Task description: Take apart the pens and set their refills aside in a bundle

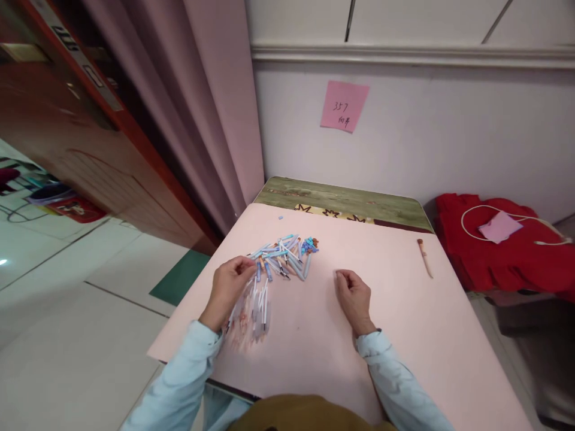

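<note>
My left hand point(231, 286) is closed, thumb and fingertips pinched together at the left edge of a loose pile of slim pens point(291, 263) in pale blue, white and tan. Whether a pen is in that pinch cannot be made out. Below the fingers lies a group of clear tubes with thin white sticks point(259, 308), partly behind the hand. My right hand point(354, 298) rests over the paper to the right of the pile, fingers curled and thumb against the index finger; anything held there is too small to see. Small blue and brown caps point(309, 244) are heaped by the pens.
Pale pink paper point(381, 257) covers most of the table. A single tan pen with a brown end point(424, 258) lies at the right. One small blue piece point(281, 217) sits near the back. Beside the table are a red cloth point(507, 269) with a white cable and a wooden door point(103, 149).
</note>
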{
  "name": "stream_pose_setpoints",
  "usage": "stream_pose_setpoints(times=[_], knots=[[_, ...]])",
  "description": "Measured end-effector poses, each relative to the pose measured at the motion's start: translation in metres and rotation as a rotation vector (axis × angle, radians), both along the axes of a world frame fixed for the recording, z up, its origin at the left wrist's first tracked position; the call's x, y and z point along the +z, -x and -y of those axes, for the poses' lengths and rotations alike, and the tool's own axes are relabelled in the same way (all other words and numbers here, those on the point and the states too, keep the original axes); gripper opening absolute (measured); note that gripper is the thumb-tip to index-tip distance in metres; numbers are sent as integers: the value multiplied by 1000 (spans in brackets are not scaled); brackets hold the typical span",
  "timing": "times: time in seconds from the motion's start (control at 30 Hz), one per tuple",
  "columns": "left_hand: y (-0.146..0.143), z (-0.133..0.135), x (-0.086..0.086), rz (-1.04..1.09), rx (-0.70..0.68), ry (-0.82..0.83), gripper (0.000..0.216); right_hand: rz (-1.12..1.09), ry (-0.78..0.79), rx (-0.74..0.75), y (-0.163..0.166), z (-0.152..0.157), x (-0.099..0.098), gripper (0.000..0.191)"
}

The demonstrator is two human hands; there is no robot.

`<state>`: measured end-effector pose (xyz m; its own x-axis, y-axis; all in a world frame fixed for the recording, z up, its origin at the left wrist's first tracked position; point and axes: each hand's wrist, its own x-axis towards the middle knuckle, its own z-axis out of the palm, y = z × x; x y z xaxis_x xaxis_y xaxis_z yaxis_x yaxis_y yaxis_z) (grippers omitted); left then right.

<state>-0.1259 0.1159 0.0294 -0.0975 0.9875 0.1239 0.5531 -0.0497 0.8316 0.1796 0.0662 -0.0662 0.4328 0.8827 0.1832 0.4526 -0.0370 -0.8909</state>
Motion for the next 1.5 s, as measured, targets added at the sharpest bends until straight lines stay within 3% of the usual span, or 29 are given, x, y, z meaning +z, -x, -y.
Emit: stream_pose_setpoints(times=[0.17,0.4,0.6,0.8,1.0,1.13,1.2,1.33,1.5], knots=[[-25,-46,-2,-366,-177,-217,11,26,0,-4,1,0,-1,35],[-47,-110,-23,-681,-406,-152,20,18,-20,3,0,-1,-3,34],[-52,-125,-40,-731,-532,-143,25,5,-41,9,-1,-5,-5,31],[-49,-124,-36,-740,-573,-156,22,6,-36,3,-2,-6,-5,30],[-38,-110,-7,-695,-531,-184,20,-30,-50,9,-3,-7,-6,30],[-46,-67,7,-513,-384,-172,17,-48,-55,1,-2,-7,-7,29],[-57,-37,1,-380,-311,-83,15,-48,-66,2,-1,-7,-6,29],[-82,16,-27,-91,-295,157,13,-17,-104,38,1,-4,0,28],[-88,29,-41,-139,-234,244,13,44,-188,113,6,3,5,33]])
